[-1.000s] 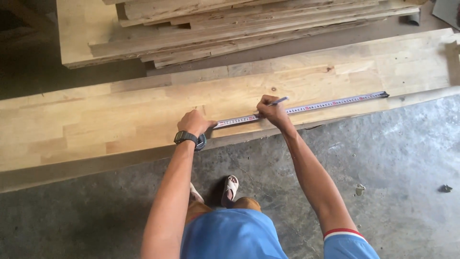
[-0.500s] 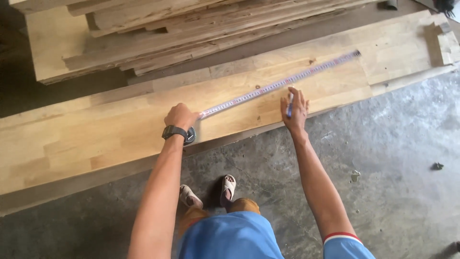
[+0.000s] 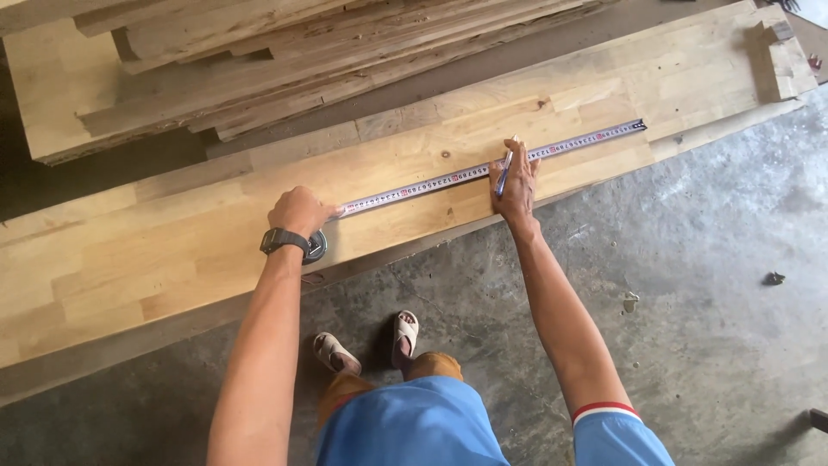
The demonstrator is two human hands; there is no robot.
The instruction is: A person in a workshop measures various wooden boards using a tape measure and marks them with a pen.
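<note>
A grey concrete floor [image 3: 690,285] fills the lower right of the view, and on it lies a long, pale jointed wooden board [image 3: 172,259] running from the lower left up to the upper right. Behind the board sits a stack of rough planks [image 3: 285,60] resting on another pale panel. A small wooden block [image 3: 780,56] stands on the far right end of the board.

A tape measure blade [image 3: 448,179] is stretched flat along the board, its hooked end near the board's right part and its case [image 3: 315,248] at the left. The left hand [image 3: 299,213], with a dark wristwatch [image 3: 283,241] on the wrist, is curled over the case end and presses the blade to the wood; the case is mostly hidden under the hand, so the exact grip is hard to tell. The right hand [image 3: 516,184] lies on the board just beside the blade, fingers closed around a blue pen [image 3: 504,171] whose tip touches the wood at the blade's edge.

Two sandalled feet [image 3: 371,345] stand on the floor near the board's front edge.
</note>
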